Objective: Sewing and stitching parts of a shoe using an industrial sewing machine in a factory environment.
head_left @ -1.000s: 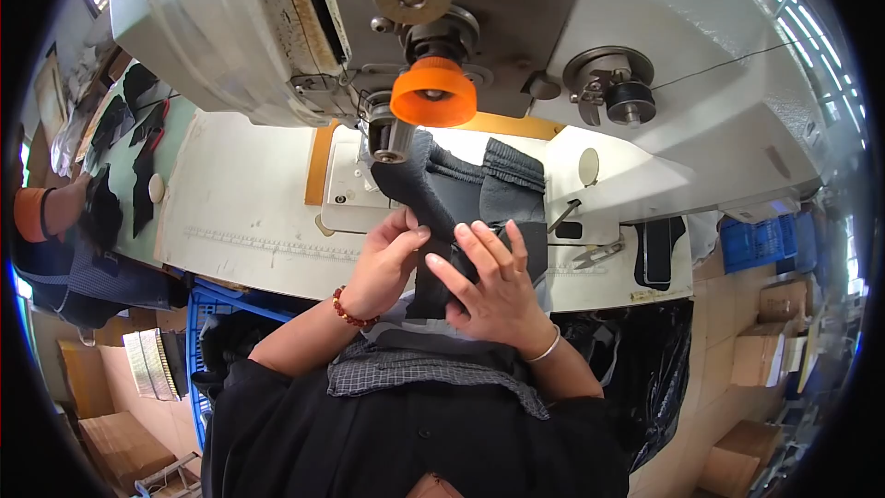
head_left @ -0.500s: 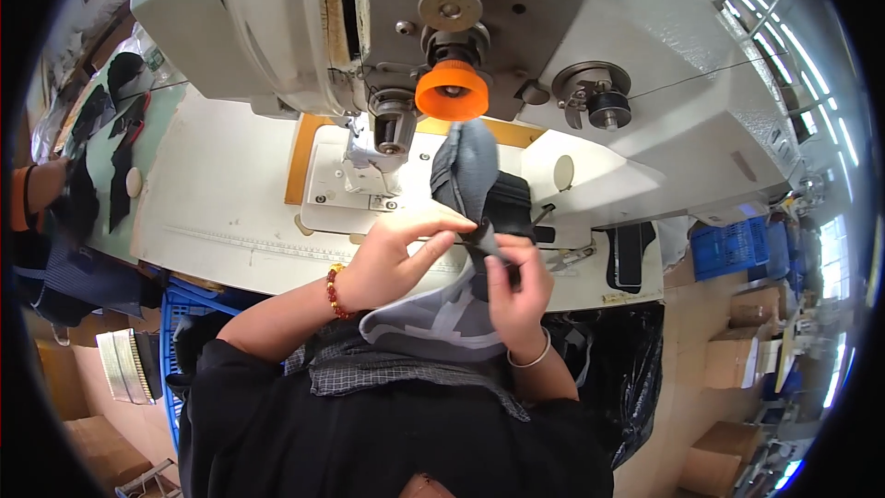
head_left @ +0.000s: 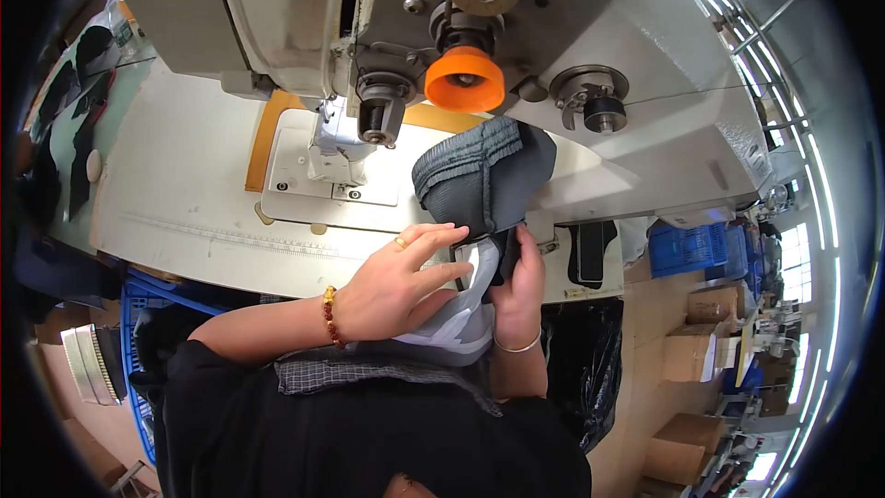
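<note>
A stitched shoe upper (head_left: 466, 189), dark grey and black with a gathered, padded edge, is raised in front of the sewing machine. Its light grey panel (head_left: 461, 327) hangs toward my lap. My right hand (head_left: 519, 290) grips the piece from its right side, thumb upward along the edge. From the left, my left hand (head_left: 406, 277) has its fingertips at the seam where dark and light parts meet; the light panel runs by its fingers. What lies beneath those fingertips is hidden.
The sewing machine head (head_left: 544, 9) with an orange cup-shaped part (head_left: 465, 79) overhangs the work. Left of the upper is the needle plate (head_left: 323, 180) on a white table (head_left: 175, 194). A dark cut piece (head_left: 590, 254) lies at the table's right. Blue crates (head_left: 687, 249) stand farther right.
The upper has been turned and spread so its gathered edge faces left and its broad dark side shows. My hands have moved apart slightly. The view has shifted a little.
</note>
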A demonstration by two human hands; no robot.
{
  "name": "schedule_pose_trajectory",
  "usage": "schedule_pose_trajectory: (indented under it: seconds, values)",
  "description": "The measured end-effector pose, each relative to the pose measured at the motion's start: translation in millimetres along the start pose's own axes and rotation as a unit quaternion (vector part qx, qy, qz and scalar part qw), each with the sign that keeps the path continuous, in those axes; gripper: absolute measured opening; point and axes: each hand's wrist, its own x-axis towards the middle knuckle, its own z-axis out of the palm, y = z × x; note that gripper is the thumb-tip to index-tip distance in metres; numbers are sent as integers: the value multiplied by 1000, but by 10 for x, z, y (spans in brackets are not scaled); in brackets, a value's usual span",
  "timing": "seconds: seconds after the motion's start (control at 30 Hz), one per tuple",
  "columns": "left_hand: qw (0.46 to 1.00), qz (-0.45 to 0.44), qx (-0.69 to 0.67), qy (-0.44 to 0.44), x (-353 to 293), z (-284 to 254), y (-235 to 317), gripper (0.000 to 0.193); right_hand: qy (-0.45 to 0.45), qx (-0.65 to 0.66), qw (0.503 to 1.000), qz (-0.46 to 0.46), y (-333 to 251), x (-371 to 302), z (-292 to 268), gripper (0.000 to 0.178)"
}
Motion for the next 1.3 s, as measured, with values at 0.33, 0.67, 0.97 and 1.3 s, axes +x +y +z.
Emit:
schedule_pose_trajectory:
  seconds: [0.33,0.67,0.97,1.3]
  values:
    - [1000,2,-13,-4,18,-4,31,48,7,12,1000,14,28,29,-33,37]
    - [1000,9,19,-8,1,-45,65,45,-17,14,1000,14,74,66,-79,35]
    - [1000,6,2,-9,-50,-77,161,51,-42,22,999,27,53,-9,-83,35]
    - [1000,8,10,-6,-133,-133,234,50,-92,49,994,37,103,-75,-19,38]
